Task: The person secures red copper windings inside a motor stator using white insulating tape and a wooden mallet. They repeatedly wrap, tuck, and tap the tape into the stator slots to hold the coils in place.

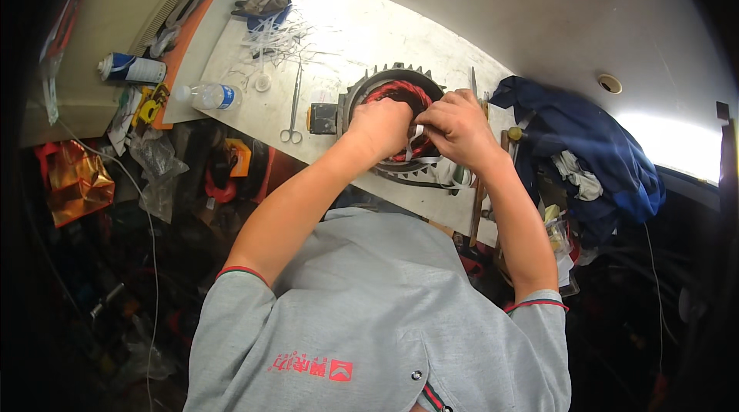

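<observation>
On the desk (369,27), our red coil (406,90) shows inside the housing (394,73), at one o'clock from our left hand (385,127), its grip hidden; our right hand (459,126) pinches the white strip (419,130) at nine o'clock.

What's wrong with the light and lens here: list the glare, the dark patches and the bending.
Head view: white glare burns out the strip beyond the blue jacket; head view: the table is brightly lit around the left hand and right hand; head view: lower-left clutter sinks into shadow; head view: the table's far edge bows, and the corners go black.
</observation>
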Action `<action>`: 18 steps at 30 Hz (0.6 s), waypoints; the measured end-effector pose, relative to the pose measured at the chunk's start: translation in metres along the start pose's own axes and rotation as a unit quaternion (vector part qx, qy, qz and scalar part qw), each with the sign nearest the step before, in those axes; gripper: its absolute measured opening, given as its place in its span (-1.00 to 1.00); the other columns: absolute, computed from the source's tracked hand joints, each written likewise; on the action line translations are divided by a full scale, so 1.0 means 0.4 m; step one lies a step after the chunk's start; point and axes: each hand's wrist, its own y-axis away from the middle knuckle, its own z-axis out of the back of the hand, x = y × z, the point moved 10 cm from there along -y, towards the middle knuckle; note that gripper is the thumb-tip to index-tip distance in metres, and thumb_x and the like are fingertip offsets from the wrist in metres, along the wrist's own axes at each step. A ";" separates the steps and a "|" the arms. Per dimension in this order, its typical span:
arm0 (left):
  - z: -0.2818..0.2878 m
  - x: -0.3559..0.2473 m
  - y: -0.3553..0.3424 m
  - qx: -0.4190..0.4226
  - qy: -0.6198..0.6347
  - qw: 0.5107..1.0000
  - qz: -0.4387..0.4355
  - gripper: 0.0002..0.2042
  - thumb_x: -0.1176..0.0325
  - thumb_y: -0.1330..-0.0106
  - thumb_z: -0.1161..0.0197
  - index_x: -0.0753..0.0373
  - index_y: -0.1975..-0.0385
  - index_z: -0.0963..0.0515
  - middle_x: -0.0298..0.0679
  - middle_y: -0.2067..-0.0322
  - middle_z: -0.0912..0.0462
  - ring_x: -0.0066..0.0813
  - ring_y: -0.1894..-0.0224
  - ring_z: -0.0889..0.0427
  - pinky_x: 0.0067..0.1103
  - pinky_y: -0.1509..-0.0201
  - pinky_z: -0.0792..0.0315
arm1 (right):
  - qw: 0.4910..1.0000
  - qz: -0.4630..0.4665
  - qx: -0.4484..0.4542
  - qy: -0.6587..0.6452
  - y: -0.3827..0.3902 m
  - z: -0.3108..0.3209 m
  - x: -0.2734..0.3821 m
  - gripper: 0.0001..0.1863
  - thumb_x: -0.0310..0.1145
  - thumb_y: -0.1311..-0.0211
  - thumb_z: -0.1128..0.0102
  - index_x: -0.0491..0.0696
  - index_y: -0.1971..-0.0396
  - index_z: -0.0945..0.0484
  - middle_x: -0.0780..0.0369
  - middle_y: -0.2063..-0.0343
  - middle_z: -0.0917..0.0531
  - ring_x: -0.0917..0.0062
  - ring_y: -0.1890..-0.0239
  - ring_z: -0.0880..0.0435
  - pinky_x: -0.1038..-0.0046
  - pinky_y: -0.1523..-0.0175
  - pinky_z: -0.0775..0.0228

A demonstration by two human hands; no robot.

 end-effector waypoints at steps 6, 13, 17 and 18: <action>0.012 -0.005 0.007 -0.068 0.018 0.997 -0.038 -0.89 0.38 -0.19 -0.23 0.20 0.42 -0.69 -0.02 0.35 -0.72 -0.04 0.25 -0.74 -0.27 0.16 -0.61 | 1.000 0.010 0.000 0.016 0.018 0.008 0.015 -0.81 -0.51 0.05 -0.36 0.03 0.36 -0.69 0.37 0.43 -0.66 0.43 0.26 -0.58 0.32 -0.03 -0.30; 0.086 -0.047 0.150 -0.201 0.131 0.955 -0.175 -0.92 0.42 -0.10 -0.32 0.16 0.40 -0.64 -0.23 0.39 -0.64 -0.16 0.39 -0.66 -0.36 0.33 -0.56 | 0.993 -0.035 0.035 -0.107 0.062 0.027 0.073 -0.74 -0.57 0.05 -0.31 0.03 0.31 -0.69 0.31 0.38 -0.66 0.36 0.28 -0.57 0.35 0.06 -0.33; 0.083 -0.056 0.260 -0.347 0.176 0.886 -0.251 -0.84 0.46 0.04 -0.36 0.15 0.41 -0.66 -0.35 0.43 -0.61 -0.35 0.46 -0.59 -0.45 0.41 -0.46 | 0.776 -0.471 0.026 -0.419 0.185 -0.050 -0.039 -0.78 -0.34 -0.39 -0.19 -0.19 0.16 -0.63 0.26 0.48 -0.70 0.66 0.52 -0.55 0.62 0.41 -0.34; 0.085 -0.061 0.280 -0.369 0.177 0.872 -0.269 -0.81 0.49 0.09 -0.38 0.16 0.41 -0.68 -0.36 0.43 -0.63 -0.39 0.47 -0.58 -0.48 0.43 -0.44 | 0.753 -0.487 0.057 -0.438 0.204 -0.082 -0.039 -0.61 -0.17 -0.49 -0.10 -0.27 0.10 -0.59 0.27 0.53 -0.67 0.79 0.58 -0.48 0.71 0.50 -0.29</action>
